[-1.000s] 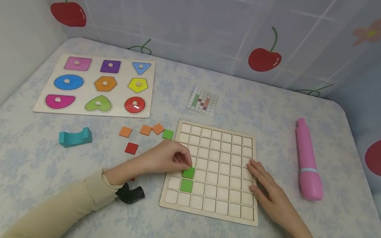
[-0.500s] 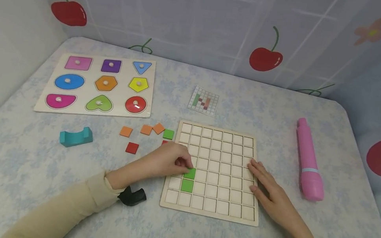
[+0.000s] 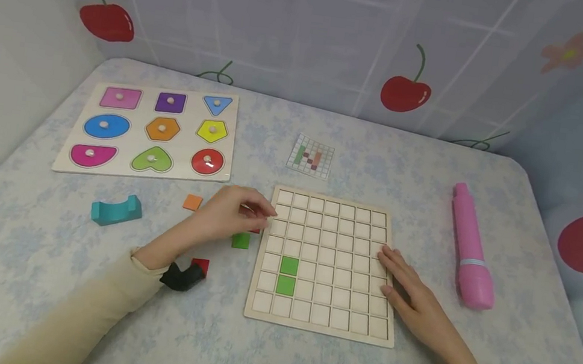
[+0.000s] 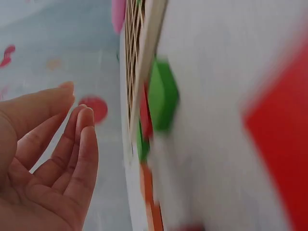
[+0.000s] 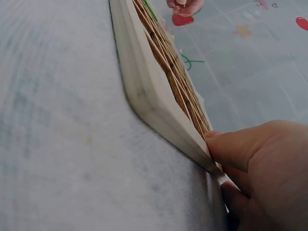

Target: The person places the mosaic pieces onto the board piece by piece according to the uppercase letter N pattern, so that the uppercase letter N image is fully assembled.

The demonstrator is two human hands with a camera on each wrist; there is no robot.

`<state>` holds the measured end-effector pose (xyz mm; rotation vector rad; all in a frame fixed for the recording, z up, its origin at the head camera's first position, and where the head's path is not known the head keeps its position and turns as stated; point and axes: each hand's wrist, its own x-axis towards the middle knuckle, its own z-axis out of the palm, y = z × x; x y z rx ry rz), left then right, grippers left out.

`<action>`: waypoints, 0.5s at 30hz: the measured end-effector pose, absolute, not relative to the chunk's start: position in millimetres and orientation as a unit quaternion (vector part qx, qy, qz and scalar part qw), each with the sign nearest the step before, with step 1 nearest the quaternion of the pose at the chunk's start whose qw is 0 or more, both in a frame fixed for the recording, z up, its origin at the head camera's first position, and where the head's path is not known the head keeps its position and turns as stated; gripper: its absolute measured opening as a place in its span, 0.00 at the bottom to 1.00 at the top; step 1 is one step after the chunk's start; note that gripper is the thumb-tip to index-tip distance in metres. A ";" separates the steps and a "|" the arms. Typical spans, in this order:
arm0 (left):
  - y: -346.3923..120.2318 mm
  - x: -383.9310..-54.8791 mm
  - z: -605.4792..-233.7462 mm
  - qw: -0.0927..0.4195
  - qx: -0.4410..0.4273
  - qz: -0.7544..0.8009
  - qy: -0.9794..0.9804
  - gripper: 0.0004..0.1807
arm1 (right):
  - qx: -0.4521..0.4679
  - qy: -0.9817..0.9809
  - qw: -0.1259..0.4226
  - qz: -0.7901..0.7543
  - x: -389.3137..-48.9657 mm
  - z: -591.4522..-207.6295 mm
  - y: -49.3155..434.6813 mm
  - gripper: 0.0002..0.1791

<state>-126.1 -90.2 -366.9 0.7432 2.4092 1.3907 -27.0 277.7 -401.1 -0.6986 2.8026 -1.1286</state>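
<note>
Two green square tiles [image 3: 289, 265] lie one below the other in cells of the wooden grid board [image 3: 318, 330]. My left hand [image 3: 230, 211] hovers left of the board above loose tiles; in the left wrist view its thumb and fingers stand apart with nothing between them. Beside it lie a green tile [image 3: 241, 240] and a partly covered red tile [image 3: 255, 230]. Other tiles are hidden behind this hand in the head view. My right hand [image 3: 414, 297] rests on the board's right edge, fingers extended, thumb touching the rim [image 5: 159, 108].
A red tile [image 3: 200, 266] lies by the left wrist, an orange tile [image 3: 192, 202] farther back. Around them are a teal curved block [image 3: 115, 210] and a knobbed shape puzzle [image 3: 128, 150]. A printed pattern card [image 3: 311, 156] sits behind the board, a pink wand-like object [image 3: 469, 246] at right.
My left hand has let go of the upper green tile, now flat in its cell, and moved back and left over the loose tiles. The right hand has stayed put.
</note>
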 end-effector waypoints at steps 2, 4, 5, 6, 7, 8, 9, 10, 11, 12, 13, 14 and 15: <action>-102.3 -133.5 -367.5 0.124 0.232 0.473 0.841 0.12 | -0.220 0.905 0.021 -0.363 -26.8 -401.6 278.2 0.31; -111.6 -136.8 -369.0 0.134 0.220 0.460 0.850 0.14 | -0.215 0.907 0.022 -0.362 -26.5 -402.0 278.9 0.31; -115.5 -137.0 -370.1 0.144 0.218 0.450 0.854 0.15 | -0.213 0.906 0.023 -0.364 -26.3 -402.1 279.3 0.32; -118.7 -136.0 -370.9 0.157 0.215 0.439 0.858 0.15 | -0.213 0.906 0.023 -0.365 -26.2 -402.3 279.5 0.32; -121.6 -134.3 -371.8 0.167 0.214 0.431 0.861 0.15 | -0.214 0.905 0.024 -0.366 -26.2 -402.3 279.4 0.32; -124.1 -131.9 -372.0 0.176 0.214 0.425 0.862 0.15 | -0.215 0.905 0.024 -0.367 -26.3 -402.5 279.3 0.32; -126.2 -129.2 -372.2 0.183 0.215 0.419 0.863 0.15 | -0.216 0.904 0.025 -0.368 -26.4 -402.5 279.0 0.32; -128.3 -126.9 -373.0 0.185 0.220 0.413 0.864 0.14 | -0.217 0.903 0.025 -0.369 -26.6 -402.5 278.8 0.32; -129.7 -125.0 -373.7 0.186 0.223 0.410 0.865 0.14 | -0.217 0.903 0.025 -0.370 -26.7 -402.4 278.5 0.32; -130.7 -123.3 -374.2 0.184 0.227 0.409 0.865 0.13 | -0.217 0.903 0.025 -0.370 -26.7 -402.2 278.2 0.32; -131.4 -122.0 -374.8 0.182 0.232 0.409 0.864 0.13 | -0.216 0.904 0.026 -0.369 -26.6 -402.0 278.0 0.32; -131.8 -120.9 -375.0 0.180 0.237 0.407 0.864 0.12 | -0.215 0.904 0.027 -0.368 -26.6 -401.8 277.7 0.33; -132.0 -120.1 -375.5 0.179 0.242 0.404 0.864 0.11 | -0.214 0.905 0.028 -0.367 -26.4 -401.7 277.6 0.33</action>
